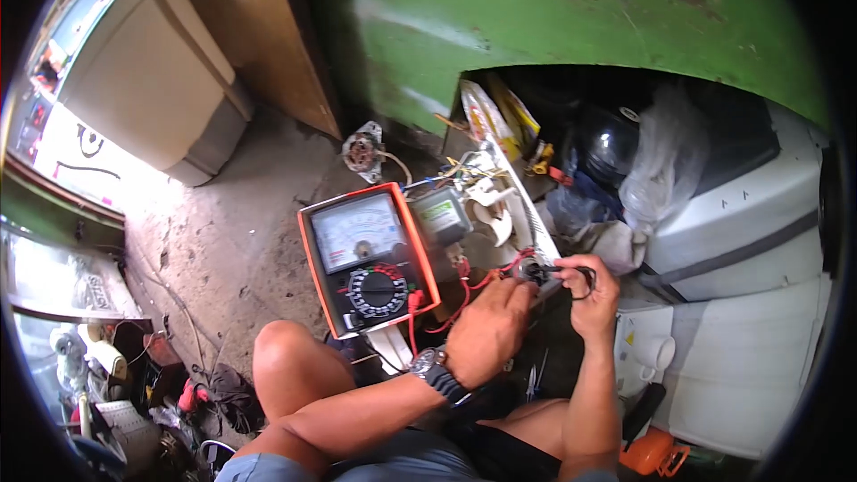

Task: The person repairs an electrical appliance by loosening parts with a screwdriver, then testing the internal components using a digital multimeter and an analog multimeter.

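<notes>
An analog multimeter (333, 299) in an orange case lies face up on my left, with a red test lead (413, 326) plugged into it. My right hand (593, 299) pinches a black test probe (562, 269), its cord looped over the fingers. The probe points at a small dark metal part (533, 271) at the near end of a white appliance panel (528, 214). My left hand (489, 328), with a watch (435, 369) on the wrist, reaches to that same part. Its fingertips are bent and partly hidden; red wire runs beside them. What they hold, I cannot make out.
A grey box with a green label (442, 218) and loose wires sit beside the panel. A small motor (362, 152) lies on the floor beyond. Plastic bags (668, 170) and a white appliance (741, 339) crowd the right. Parts pile up (116, 393) at lower left.
</notes>
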A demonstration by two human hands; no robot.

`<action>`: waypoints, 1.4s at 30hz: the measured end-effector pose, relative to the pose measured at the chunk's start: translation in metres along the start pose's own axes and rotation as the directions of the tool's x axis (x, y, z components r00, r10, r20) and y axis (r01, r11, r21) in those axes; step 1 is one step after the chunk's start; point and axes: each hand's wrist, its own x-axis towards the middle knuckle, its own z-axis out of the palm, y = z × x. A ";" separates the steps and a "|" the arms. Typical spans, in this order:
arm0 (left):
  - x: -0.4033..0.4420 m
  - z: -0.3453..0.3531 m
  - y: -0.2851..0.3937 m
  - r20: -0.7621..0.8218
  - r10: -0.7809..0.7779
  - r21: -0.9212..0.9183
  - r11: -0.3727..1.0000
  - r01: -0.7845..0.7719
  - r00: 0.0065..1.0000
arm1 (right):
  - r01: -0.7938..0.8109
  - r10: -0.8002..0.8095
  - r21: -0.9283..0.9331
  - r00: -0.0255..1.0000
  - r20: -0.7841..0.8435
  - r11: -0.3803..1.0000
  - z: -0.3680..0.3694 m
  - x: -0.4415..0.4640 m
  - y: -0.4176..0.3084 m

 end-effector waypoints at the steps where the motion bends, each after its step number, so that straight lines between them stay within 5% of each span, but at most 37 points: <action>1: 0.000 0.000 0.000 0.008 0.001 0.013 1.000 -0.001 1.000 | 0.006 -0.006 0.014 1.000 0.010 1.000 0.000 0.001 -0.001; 10: 0.002 0.003 0.001 -0.001 -0.008 0.016 1.000 0.008 1.000 | 0.173 -0.165 -0.206 0.985 0.056 0.963 0.001 0.006 -0.011; 13: 0.003 0.004 -0.002 -0.076 -0.005 -0.044 0.999 0.002 0.997 | 0.124 -0.122 -0.106 0.992 0.030 0.987 0.001 0.003 -0.003; 14: 0.003 0.005 -0.003 -0.095 -0.006 -0.059 0.998 0.001 0.995 | 0.036 -0.036 0.056 0.999 0.014 0.998 0.000 0.000 -0.009; 18: 0.008 -0.001 0.006 -0.111 -0.110 -0.143 0.985 0.094 0.988 | 0.078 -0.060 0.220 0.994 -0.087 0.973 -0.006 -0.001 -0.002; 42: 0.018 -0.001 0.007 -0.057 -0.220 -0.143 0.967 0.210 0.974 | 0.121 -0.121 -0.016 0.993 -0.010 0.993 -0.004 -0.003 -0.011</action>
